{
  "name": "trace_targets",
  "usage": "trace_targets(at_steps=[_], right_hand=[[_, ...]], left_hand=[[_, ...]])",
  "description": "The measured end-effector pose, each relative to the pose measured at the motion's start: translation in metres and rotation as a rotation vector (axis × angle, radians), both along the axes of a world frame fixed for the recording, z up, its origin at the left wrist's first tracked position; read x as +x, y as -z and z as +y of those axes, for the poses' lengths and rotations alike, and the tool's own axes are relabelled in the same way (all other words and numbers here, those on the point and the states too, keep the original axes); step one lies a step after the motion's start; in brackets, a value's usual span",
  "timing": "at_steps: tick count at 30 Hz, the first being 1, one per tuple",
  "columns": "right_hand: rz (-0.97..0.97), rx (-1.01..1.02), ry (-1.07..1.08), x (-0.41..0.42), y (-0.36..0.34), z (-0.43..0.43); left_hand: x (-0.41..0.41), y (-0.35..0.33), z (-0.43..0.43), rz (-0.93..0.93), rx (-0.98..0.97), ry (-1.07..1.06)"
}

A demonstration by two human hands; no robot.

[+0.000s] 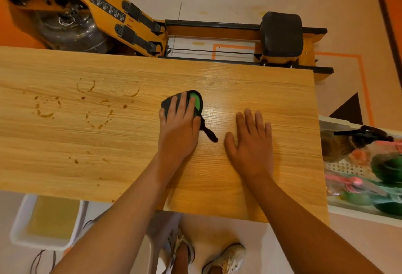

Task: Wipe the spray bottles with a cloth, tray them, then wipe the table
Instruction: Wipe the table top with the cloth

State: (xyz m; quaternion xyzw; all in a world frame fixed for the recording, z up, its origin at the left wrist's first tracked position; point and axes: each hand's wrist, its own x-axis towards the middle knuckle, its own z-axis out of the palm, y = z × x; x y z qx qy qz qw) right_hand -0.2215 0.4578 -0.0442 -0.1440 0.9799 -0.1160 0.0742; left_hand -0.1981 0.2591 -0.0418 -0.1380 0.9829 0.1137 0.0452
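My left hand: lies palm down on the cloth, fingers straight and spread over it, pressing it to the tabletop, not curled round it
Cloth: dark with a bright green patch, bunched under my left fingers near the middle of the table; a thin dark tail of it sticks out from under my palm toward my right hand
My right hand: flat on the bare wood just right of the cloth, fingers straight and slightly apart, holding nothing; it does not touch the cloth
Table: light wood grain, long, running left to right in front of me
Stains: brown rings and specks on the left half of the table, well apart from the cloth
Tray: white, sits just off the right end of the table
Spray bottles: lying in the tray, one with a black trigger at the far end, others with pink triggers and green bodies nearer me; blurred, so I cannot count them
Bin: white, holding yellowish liquid, on the floor at the near left edge of the table
Rowing machine: orange wood with a black seat, on the floor beyond the far edge of the table
My shoes: pale, on the floor below the near edge
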Motion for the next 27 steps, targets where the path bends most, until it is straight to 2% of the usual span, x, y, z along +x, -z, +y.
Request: trace_targets(at_steps=[6, 9, 14, 19, 24, 27], right_hand=[[-0.009, -0.019, -0.007, 0.002, -0.001, 0.002], [-0.003, -0.010, -0.025, 0.002, -0.003, 0.001], [-0.016, 0.008, -0.035, 0.001, -0.003, 0.000], [-0.010, 0.022, -0.027, 0.005, -0.007, -0.007], [-0.058, -0.170, -0.131, -0.002, -0.024, -0.073], [-0.057, -0.096, -0.138, -0.001, -0.011, -0.104]], left_hand=[[0.139, -0.004, 0.018, -0.036, 0.058, 0.015], [0.179, 0.002, 0.020, -0.067, 0.001, 0.018], [0.166, 0.002, 0.024, -0.068, -0.038, -0.032], [0.167, -0.002, 0.026, -0.070, -0.091, 0.005], [0.165, 0.001, 0.022, -0.058, -0.055, 0.014], [0.168, 0.001, 0.016, -0.051, -0.050, 0.034]])
